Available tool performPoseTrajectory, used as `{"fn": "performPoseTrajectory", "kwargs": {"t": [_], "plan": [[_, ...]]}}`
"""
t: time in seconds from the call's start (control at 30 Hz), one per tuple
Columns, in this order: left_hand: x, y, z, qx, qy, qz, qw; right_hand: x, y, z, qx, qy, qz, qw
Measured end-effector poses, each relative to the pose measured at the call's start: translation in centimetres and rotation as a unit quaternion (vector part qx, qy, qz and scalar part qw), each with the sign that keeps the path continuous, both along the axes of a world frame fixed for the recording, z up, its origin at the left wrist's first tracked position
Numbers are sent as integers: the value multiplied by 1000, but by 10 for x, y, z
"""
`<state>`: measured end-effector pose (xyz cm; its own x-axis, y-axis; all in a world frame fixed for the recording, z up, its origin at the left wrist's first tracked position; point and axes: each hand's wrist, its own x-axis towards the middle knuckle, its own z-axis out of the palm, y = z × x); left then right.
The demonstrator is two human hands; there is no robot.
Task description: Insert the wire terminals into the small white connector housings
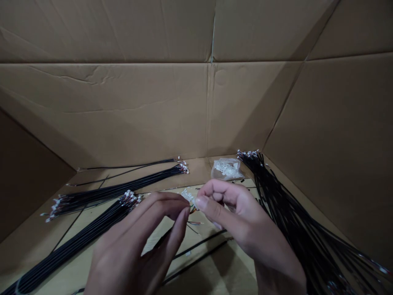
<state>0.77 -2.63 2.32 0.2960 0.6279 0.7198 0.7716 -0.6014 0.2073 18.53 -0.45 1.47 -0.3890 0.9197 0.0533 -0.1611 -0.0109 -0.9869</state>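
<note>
Small white connector (pixel 188 196), thin coloured wires (pixel 194 222) trailing beneath, lifted mid-air

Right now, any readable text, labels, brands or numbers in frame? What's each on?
No readable text anywhere.
Brown cardboard box walls: no print.
Clear plastic bag of white connectors: no label visible.
Black cable bundles: too small to tell any marking.
Small white plastic connector pinched between left hand and right hand: too small to tell.

Cable bundles (pixel 92 228), connector bag (pixel 227 169) on cardboard (pixel 30 237)

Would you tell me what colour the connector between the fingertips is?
The connector is white; the head view shows it best.
</note>
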Motion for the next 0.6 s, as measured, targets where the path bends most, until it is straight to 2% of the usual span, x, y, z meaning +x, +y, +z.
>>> {"fn": "performPoseTrajectory", "kwargs": {"t": [0.1, 0.2, 0.4, 0.6], "plan": [[3, -1, -5, 60, 35, 40, 997, 0, 0, -1, -1, -16, -4, 1000], [5, -5, -12, 73, 56, 59, 994, 1, 1, -2, 1, -27, -7, 1000], [-3, -17, -25, 69, 68, 34, 995, 2, 1, 0, 9, -39, -6, 999], [0, -9, -16, 67, 23, 33, 997, -2, 4, -1, 34, -7, -3, 999]]}}
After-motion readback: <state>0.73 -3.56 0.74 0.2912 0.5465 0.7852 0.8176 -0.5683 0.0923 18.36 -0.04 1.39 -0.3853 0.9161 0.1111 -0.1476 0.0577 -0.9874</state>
